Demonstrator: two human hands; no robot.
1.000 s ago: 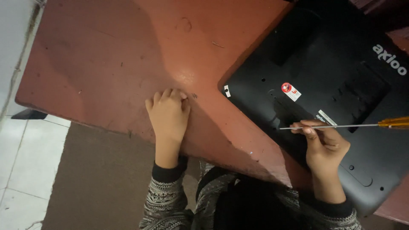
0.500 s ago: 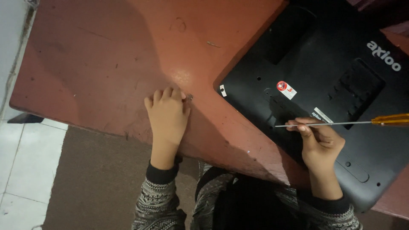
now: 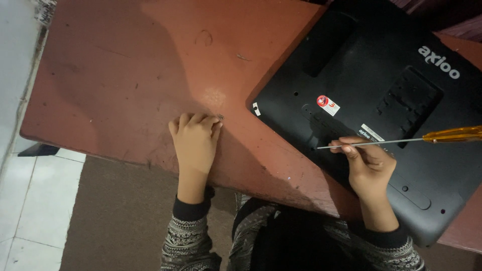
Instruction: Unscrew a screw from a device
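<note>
The right hand [image 3: 369,168] pinches the thin steel shaft of a screwdriver [image 3: 401,140] between thumb and curled fingers, with its amber handle [image 3: 454,134] jutting toward the right edge, over the black back cover [image 3: 371,75] of a device lying face down at the table's far right corner. The left hand [image 3: 195,138] rests near the table's [image 3: 115,75] near edge, fingers curled under and holding nothing visible, beside 1 tiny screw-like speck [image 3: 221,117]. The screwdriver looks light and stiff, the bare shaft probably slippery, so the handle should give the surer grip.
</note>
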